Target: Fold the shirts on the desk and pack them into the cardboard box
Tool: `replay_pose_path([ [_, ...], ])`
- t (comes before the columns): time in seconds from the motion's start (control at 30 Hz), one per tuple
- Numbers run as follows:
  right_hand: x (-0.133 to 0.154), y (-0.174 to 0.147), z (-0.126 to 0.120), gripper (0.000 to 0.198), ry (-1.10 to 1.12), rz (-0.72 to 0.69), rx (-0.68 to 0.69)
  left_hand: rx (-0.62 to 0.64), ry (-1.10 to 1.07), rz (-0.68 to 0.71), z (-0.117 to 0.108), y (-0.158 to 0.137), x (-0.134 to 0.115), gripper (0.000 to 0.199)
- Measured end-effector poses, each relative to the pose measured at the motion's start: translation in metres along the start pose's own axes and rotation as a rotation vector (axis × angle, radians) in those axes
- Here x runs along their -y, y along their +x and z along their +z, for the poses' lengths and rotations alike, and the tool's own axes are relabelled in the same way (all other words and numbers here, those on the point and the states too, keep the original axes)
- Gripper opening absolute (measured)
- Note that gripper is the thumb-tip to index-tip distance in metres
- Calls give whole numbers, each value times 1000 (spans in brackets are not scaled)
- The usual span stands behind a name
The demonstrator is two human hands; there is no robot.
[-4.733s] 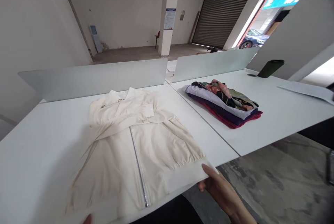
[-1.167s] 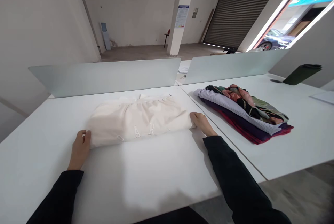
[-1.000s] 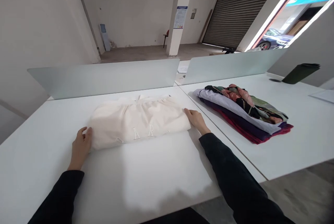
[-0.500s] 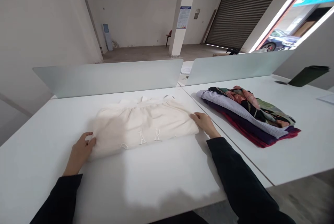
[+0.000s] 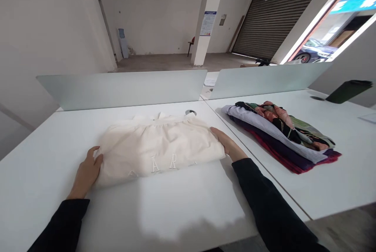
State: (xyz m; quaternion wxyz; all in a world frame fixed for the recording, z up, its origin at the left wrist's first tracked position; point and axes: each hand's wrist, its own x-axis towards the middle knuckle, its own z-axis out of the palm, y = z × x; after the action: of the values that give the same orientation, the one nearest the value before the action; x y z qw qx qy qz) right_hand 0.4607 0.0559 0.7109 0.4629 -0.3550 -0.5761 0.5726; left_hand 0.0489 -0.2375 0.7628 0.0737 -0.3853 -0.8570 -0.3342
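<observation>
While both hands are bracketing it, the folded cream jacket (image 5: 158, 148) is lying flat on the white table (image 5: 176, 205), in front of the frosted divider panel (image 5: 123, 87) and left of the seam between the two desktops. The left hand (image 5: 86, 171) is resting against the jacket's left end, fingers loosely curled against the fabric edge, pressing rather than clenching. The right hand (image 5: 227, 144) is lying flat along the jacket's right end, palm inward and fingers extended, touching the cloth without gripping it. Raised lettering is showing on the near face of the fold. A small round cable port (image 5: 190, 112) is sitting in the tabletop just behind the garment.

No true container is appearing in view; the nearest holder of goods is the adjoining desk (image 5: 337, 173), which is bearing a stack of folded clothes (image 5: 279, 134): a patterned piece on top, a pale ribbed one beneath, then purple and red layers. A dark green object (image 5: 348, 90) is standing farther right on that desk.

Compared with the oldest frame, the jacket is no longer lying open with its zipper showing; it is now sitting as a compact bundle. Over the last second both hands are staying at its ends, with the right hand sliding slightly farther along the edge.
</observation>
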Motion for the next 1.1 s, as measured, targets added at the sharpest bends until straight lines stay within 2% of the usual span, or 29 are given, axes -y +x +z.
replay_pose_path([
  [0.1, 3, -6, 3, 36, 25, 56, 138, 11, 17, -4, -2, 3, 4, 57],
  [0.2, 5, -8, 9, 34, -19, 102, 129, 25, 84, -18, -1, 4, 8, 58],
  [0.27, 6, -9, 12, 42, -30, 99, 104, -29, 131, 16, 0, 1, 8, 59],
  [0.37, 5, -9, 12, 50, -23, 64, 104, -257, 168, 239, 2, -11, -2, 57],
  [0.43, 4, -8, 9, 54, -21, 49, 107, -339, 154, 446, 6, -22, -22, 54],
  [0.47, 3, -8, 7, 56, -16, 50, 102, -325, 145, 540, 10, -28, -36, 52],
  [0.6, 0, -10, -2, 64, 26, 74, 66, -110, 181, 818, 42, -48, -103, 48],
  [0.7, 2, -13, -5, 50, 71, 123, 105, -34, 257, 869, 74, -55, -137, 47],
  [0.77, 5, -15, -5, 41, 117, 186, 148, -15, 316, 856, 92, -57, -144, 47],
  [0.87, 11, -18, -2, 37, 200, 231, 199, -12, 387, 861, 109, -59, -142, 49],
  [1.0, 13, -26, 3, 24, 325, 199, 189, 7, 422, 848, 108, -67, -140, 49],
  [1.1, 13, -32, 5, 18, 236, 81, 89, 24, 411, 860, 99, -81, -137, 46],
])
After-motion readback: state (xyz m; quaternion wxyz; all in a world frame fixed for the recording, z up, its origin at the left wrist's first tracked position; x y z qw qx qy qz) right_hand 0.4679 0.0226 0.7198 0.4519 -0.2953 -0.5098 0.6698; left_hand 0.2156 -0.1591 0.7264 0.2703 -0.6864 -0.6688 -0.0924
